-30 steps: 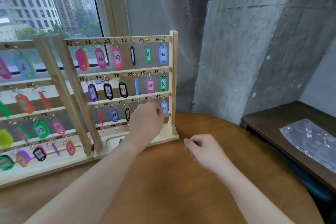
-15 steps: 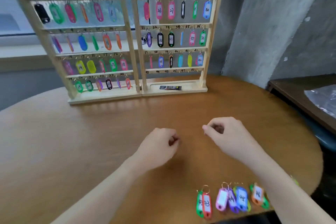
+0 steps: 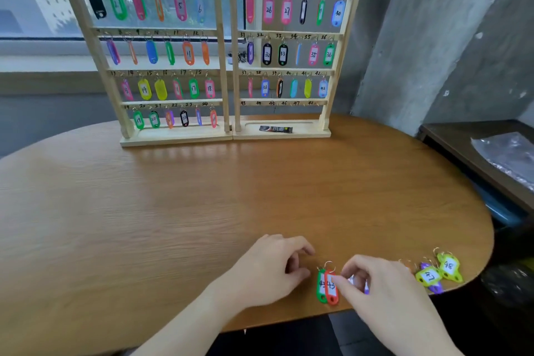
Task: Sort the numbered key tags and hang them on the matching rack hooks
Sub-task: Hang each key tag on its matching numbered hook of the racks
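Red oval plastic key tag marked 43 (image 3: 331,287), long axis pointing away from the person, lies under the right hand (image 3: 384,289), whose fingertips (image 3: 338,281) touch without clasping; the left hand (image 3: 271,269), loosely curled and holding nothing, sits just left.

Handwritten "43" on a red key tag (image 3: 331,287) touching the right hand's (image 3: 384,289) fingertips, between both hands. Just right of that hand, yellow-green tags reading "47" (image 3: 428,277) and "48" (image 3: 448,266). Far beyond the hands, right-hand rack (image 3: 329,108) rails inked 25 to 48, with hung tags legible as "26" (image 3: 268,10), "27" (image 3: 286,11), "30" (image 3: 337,13), "32" (image 3: 267,54), "33" (image 3: 283,54).
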Action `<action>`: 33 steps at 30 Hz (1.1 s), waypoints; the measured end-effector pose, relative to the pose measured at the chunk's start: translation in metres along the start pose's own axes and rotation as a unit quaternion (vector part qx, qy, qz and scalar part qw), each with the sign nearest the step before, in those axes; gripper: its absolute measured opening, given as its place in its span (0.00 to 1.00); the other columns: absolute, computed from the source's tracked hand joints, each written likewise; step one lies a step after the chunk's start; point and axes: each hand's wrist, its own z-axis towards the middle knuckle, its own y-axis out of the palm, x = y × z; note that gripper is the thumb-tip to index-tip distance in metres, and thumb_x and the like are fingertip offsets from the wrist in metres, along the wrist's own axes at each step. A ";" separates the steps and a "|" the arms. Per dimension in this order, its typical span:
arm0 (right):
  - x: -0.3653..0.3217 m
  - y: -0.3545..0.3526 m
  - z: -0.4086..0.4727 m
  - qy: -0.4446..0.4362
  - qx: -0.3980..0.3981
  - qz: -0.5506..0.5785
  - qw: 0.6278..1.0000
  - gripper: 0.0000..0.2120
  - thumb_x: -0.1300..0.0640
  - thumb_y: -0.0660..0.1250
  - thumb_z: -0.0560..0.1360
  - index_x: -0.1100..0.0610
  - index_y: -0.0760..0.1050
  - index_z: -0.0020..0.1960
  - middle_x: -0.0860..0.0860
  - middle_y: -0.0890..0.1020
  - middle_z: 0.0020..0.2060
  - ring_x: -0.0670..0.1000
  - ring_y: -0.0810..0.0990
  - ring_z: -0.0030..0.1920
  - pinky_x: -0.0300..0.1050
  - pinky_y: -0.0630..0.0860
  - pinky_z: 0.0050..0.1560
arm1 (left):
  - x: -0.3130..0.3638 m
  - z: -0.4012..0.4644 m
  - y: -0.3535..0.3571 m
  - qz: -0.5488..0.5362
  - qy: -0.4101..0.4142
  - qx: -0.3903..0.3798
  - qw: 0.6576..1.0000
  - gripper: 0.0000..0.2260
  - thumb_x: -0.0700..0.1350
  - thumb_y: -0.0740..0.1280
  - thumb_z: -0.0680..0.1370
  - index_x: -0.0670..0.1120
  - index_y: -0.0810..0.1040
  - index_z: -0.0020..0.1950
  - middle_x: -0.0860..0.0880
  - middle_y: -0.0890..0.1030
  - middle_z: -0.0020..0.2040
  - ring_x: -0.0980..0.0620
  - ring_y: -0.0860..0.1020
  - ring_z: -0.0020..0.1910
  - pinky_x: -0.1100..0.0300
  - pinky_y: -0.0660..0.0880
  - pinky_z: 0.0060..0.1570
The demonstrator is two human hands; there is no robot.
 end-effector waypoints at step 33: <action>-0.024 0.033 0.005 -0.018 0.027 -0.068 0.997 0.06 0.42 0.63 0.80 0.43 0.73 0.53 0.40 0.79 0.44 0.43 0.76 0.52 0.37 0.74 0.50 | -0.006 -0.001 0.019 -0.007 0.032 0.079 0.996 0.02 0.52 0.68 0.80 0.57 0.79 0.48 0.59 0.76 0.41 0.59 0.72 0.46 0.63 0.67 0.53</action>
